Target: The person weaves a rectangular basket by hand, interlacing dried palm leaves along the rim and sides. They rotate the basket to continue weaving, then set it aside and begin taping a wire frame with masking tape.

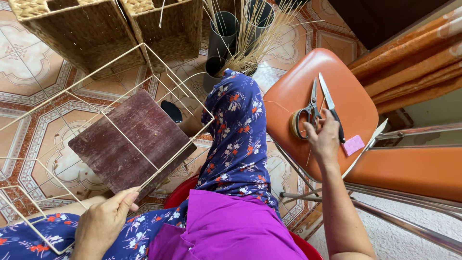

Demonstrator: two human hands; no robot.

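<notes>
An orange chair seat carries a few small things. Near its middle lie grey scissors on a roll of tape, with a knife just beside them and a little pink pad near the seat's front edge. Beside the chair, the tiled floor holds two woven baskets and grey tubes full of dry straw.

One head-worn camera, looking steeply down from just above the lap. Near, at the bottom edge, sit the knees; far, at the top, the patterned floor tiles. Left shows the cream wire frame, right the orange padded chair seat, all close.
</notes>
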